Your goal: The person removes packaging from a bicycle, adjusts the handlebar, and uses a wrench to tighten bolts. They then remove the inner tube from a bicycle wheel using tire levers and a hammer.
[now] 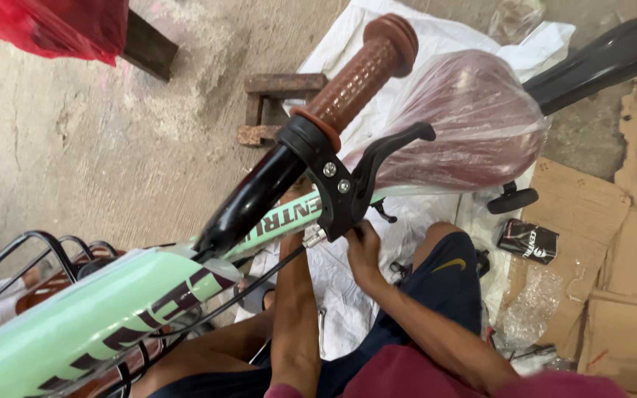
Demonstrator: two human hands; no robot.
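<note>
One brown grip [366, 70] and one black brake lever [377, 166]; the right hand [363, 254] pinches under the lever clamp, and the left hand's hold is hidden.

Your left hand [300, 193] is mostly buried behind the handlebar [259, 191] and brake lever clamp [337, 184], so no telling what its grip is doing. The green frame [90, 317] and wire basket [46, 258] get chopped by the left edge.
</note>
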